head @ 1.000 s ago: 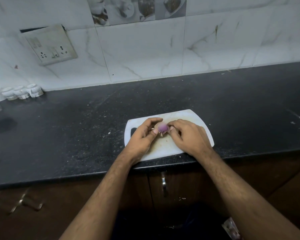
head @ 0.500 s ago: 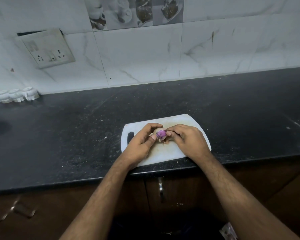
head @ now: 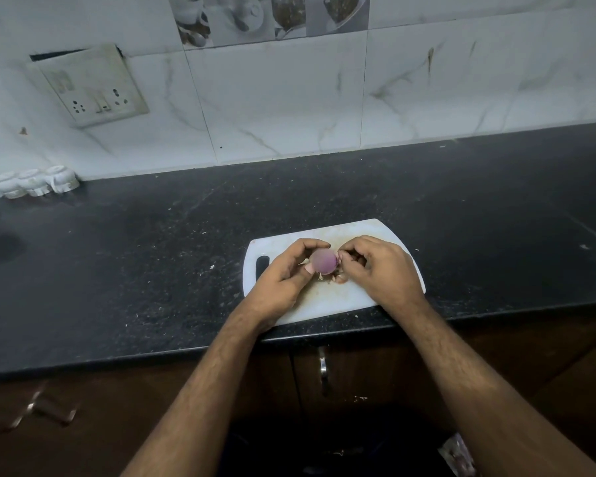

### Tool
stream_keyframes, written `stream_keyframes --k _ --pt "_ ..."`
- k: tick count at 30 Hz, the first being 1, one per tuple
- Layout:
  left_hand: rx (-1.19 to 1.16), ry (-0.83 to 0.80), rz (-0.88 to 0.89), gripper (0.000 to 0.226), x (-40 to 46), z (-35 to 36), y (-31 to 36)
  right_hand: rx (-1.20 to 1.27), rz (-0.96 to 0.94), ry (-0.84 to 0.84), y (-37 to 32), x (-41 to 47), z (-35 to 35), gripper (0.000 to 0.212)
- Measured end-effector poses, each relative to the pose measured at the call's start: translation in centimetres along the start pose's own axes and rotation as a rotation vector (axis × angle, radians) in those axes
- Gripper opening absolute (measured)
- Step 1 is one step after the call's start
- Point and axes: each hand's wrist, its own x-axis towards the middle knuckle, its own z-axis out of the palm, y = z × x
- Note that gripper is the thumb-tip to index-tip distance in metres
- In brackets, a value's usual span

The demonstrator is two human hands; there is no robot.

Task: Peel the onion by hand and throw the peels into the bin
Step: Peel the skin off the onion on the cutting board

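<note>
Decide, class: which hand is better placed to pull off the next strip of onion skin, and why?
Probably the right hand. Its fingertips already pinch at loose skin on the onion, while the left hand cups and steadies the bulb over the cutting board.

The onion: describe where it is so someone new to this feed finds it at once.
Find the white cutting board at the front edge of the black counter. Above it, the left hand holds the onion while the right hand pinches its skin. It is the only purple, round thing there.

One onion (head: 323, 260), perhaps three jars (head: 31, 181).
</note>
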Motion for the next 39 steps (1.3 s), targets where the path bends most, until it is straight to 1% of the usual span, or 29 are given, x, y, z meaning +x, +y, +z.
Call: stream_keyframes --k 2,5,10,12,14,16,17,20,23,26,34,39 --pt "-0.022 -0.008 0.000 0.035 -0.1 0.0 0.3 -0.025 0.044 0.008 0.2 0.3 0.1 0.010" --pt "-0.070 0.014 -0.003 0.034 -0.2 -0.1 0.3 -0.032 0.118 -0.054 0.4 0.7 0.3 0.014" --pt "-0.115 0.093 -0.035 0.031 -0.3 0.0 0.2 -0.048 0.015 -0.130 0.1 0.7 0.3 0.031" --pt "-0.119 0.097 -0.023 0.032 -0.4 0.2 0.4 -0.010 -0.035 -0.103 0.2 0.5 0.2 0.027" --pt "-0.114 0.089 -0.002 0.041 -0.4 0.2 0.5 0.060 -0.062 -0.089 0.3 0.3 0.1 0.020" --pt "-0.091 0.075 0.016 0.050 -0.4 0.2 0.4 0.093 -0.069 -0.112 0.2 0.1 0.0 0.016" --pt "-0.068 0.070 0.024 0.050 -0.3 0.2 0.4 0.100 -0.069 -0.127 0.1 0.1 0.0 0.015" --pt "-0.039 0.060 0.028 0.047 -0.4 0.2 0.2 0.096 -0.074 -0.146 0.1 0.1 0.0 0.011" --pt "-0.078 0.016 -0.016 0.047 -0.4 0.2 0.2 0.115 -0.089 -0.127 0.3 -0.1 0.1 0.010" --pt "-0.067 -0.001 -0.030 0.046 -0.4 0.2 0.2 0.096 -0.123 -0.100 0.2 -0.3 0.1 0.010" --pt "-0.065 0.004 -0.021 0.045 -0.4 0.2 -0.1 0.025 -0.169 -0.052 0.4 -0.3 0.5 0.010" --pt "-0.050 -0.007 -0.031 0.044 -0.3 0.3 -0.1 0.064 -0.143 -0.034 0.4 -0.3 0.3 0.009"
